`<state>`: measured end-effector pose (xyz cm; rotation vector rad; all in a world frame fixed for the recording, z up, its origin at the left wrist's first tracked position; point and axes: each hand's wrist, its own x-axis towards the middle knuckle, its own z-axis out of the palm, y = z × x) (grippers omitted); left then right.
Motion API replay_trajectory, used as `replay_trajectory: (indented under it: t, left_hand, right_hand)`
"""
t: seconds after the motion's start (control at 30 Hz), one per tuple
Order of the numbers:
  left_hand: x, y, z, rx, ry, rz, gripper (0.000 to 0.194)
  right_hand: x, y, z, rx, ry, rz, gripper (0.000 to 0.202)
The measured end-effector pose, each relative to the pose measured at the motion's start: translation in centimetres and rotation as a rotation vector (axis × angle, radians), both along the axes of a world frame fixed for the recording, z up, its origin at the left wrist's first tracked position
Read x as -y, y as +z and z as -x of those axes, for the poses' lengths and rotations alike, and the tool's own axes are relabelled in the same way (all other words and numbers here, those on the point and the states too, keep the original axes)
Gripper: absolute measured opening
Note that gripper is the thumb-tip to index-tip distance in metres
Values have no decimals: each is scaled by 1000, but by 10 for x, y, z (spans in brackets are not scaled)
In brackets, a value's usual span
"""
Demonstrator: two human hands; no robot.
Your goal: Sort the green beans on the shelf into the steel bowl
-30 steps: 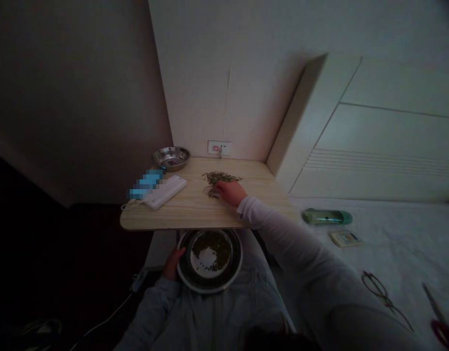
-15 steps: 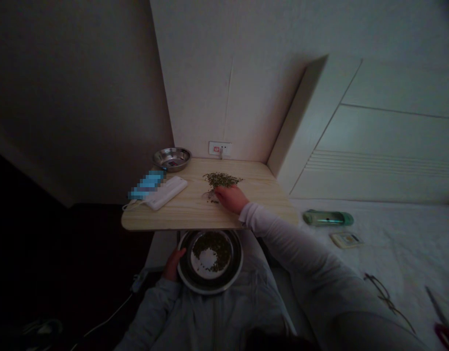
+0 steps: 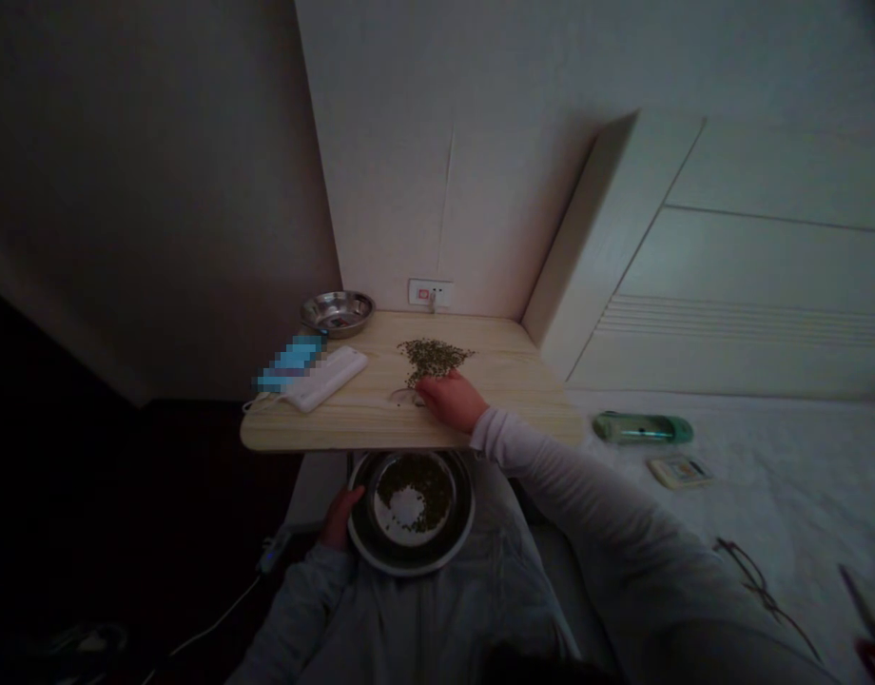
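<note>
A pile of small green grains, perhaps beans, (image 3: 437,355) lies spread on the pale wooden tabletop (image 3: 530,390). At the pile's near side is my right hand (image 3: 453,400), palm down, its fingers curled together and touching the board. What lies under those fingertips is hidden, though a few grains show beside them. On my lap rests a round steel bowl (image 3: 467,528) with more green grains ringed around its pale, bare middle. My left hand (image 3: 338,517) grips the bowl's left rim, thumb on top.
A second steel bowl (image 3: 338,312) stands at the board's back left. In front of it lie a blurred-out phone (image 3: 291,363) and a white power bank (image 3: 329,379) with a cable. On the bed to the right are a green bottle (image 3: 643,427), glasses (image 3: 751,576) and scissors (image 3: 865,609).
My right hand has slid slightly toward the board's near edge, away from the main pile. My left hand and the bowl on my lap stay in place.
</note>
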<state>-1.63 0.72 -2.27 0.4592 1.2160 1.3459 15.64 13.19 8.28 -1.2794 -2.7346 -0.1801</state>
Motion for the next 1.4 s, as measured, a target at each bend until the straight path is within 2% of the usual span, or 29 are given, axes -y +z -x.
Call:
replay_trajectory:
  t: [0.17, 0.53, 0.87, 1.17, 1.3, 1.4]
  left_hand:
    - [1, 6, -2, 2, -2, -20, 19]
    - [-2, -15, 3, 61, 11, -13, 27]
    - [-2, -12, 2, 70, 36, -31, 21]
    - [-2, -13, 6, 50, 49, -26, 26]
    - [-1, -15, 9, 49, 68, 2, 27]
    - [1, -11, 8, 7, 69, -27, 24]
  right_hand:
    - [6, 1, 0, 21, 26, 2, 27]
    - [7, 0, -4, -66, 78, -8, 27]
    - [8, -5, -3, -145, 219, 5, 23]
    - [17, -12, 13, -186, 393, 11, 23]
    - [22, -17, 12, -169, 416, 16, 22]
    - [27, -17, 5, -173, 424, 24, 23]
